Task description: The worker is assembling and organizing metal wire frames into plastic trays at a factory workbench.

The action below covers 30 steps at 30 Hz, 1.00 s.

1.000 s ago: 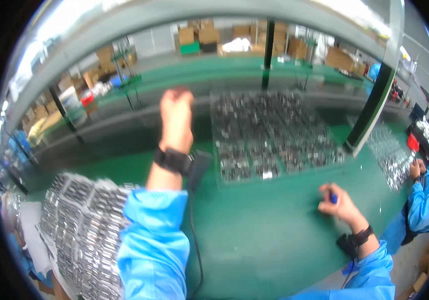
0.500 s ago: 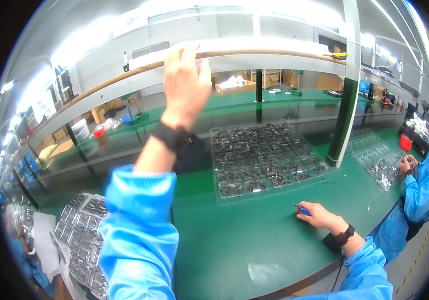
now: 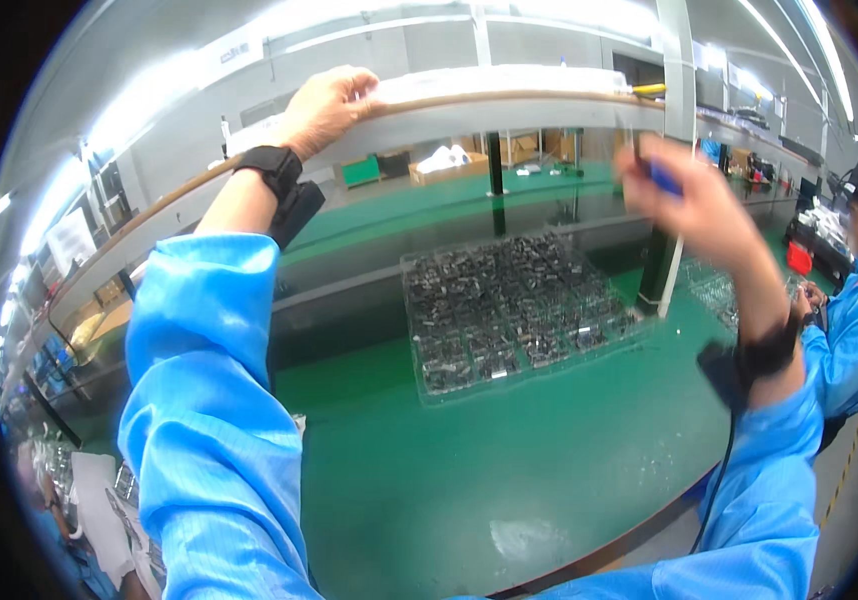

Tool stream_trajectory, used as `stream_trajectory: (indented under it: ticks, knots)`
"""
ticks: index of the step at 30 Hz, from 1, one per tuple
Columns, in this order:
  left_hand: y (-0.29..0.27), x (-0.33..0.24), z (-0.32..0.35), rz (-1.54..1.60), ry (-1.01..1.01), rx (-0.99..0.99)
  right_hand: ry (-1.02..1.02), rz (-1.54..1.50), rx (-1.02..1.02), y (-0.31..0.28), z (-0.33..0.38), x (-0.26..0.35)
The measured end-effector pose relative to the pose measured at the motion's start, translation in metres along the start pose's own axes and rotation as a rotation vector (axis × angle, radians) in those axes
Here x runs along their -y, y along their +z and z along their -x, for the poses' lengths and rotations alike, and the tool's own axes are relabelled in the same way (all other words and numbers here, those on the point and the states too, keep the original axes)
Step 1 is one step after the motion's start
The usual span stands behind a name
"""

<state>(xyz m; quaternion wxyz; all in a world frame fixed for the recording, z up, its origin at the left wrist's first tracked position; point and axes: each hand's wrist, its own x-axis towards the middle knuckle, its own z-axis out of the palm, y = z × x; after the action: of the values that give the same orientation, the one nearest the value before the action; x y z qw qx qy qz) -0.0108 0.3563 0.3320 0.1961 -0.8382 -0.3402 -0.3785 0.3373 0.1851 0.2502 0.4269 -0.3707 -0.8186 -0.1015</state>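
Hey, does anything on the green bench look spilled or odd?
A whitish patch near the front edge stands out against the plain green bench; whether it's smear, film or glare, I can't tell. The clear tray of dark parts lies flat.

The left hand (image 3: 327, 110) is placed at a shelf edge (image 3: 509, 112); a blue tool (image 3: 665, 180) is gripped in the blurred right hand (image 3: 697, 205). Dark parts (image 3: 509, 300) are held in a clear compartmented tray (image 3: 464, 393) below.

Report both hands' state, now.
Left hand: at the shelf, fingers bent; grip cannot be told.
Right hand: blurred, closed on a small blue tool.
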Motion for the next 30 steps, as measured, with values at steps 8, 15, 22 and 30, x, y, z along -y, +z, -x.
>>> stream_trajectory:
  ticks: [8,15,22,30]
  knots:
    - [0.014,0.004,0.001,0.105,0.104,-0.108,-0.018,0.471,0.158,0.037,-0.165,0.016]
    - [0.03,-0.034,0.042,-0.224,0.135,-0.706,-0.015,0.456,0.075,0.092,-0.195,-0.001]
    - [0.055,-0.033,0.046,1.426,-0.498,-0.379,-0.178,0.688,0.249,0.084,-0.195,0.026]
    - [0.086,0.006,0.003,1.851,-0.421,-0.48,-0.106,0.682,0.256,0.076,-0.179,0.06]
